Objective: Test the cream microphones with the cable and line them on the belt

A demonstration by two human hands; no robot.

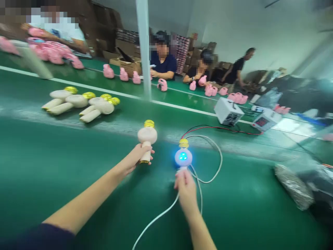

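My left hand (139, 156) is closed round the handle of a cream microphone (147, 135) with a round body and a gold head, held above the green work surface. My right hand (185, 182) grips the handle of a second microphone (183, 152), whose round body glows with blue lights. A white cable (161, 215) runs from near the right hand towards me, and another loops to the right. Red and black wires (208, 127) reach the lit microphone's gold head. To the left lie several more cream microphones (75, 100) with gold heads.
Beyond a white line, a green conveyor (125, 83) carries several pink items (108, 71). Two metal boxes (228, 111) stand at the right, one with a red display. A pale post (144, 48) rises ahead. Several people sit or stand across. A plastic-wrapped bundle (293, 185) lies right.
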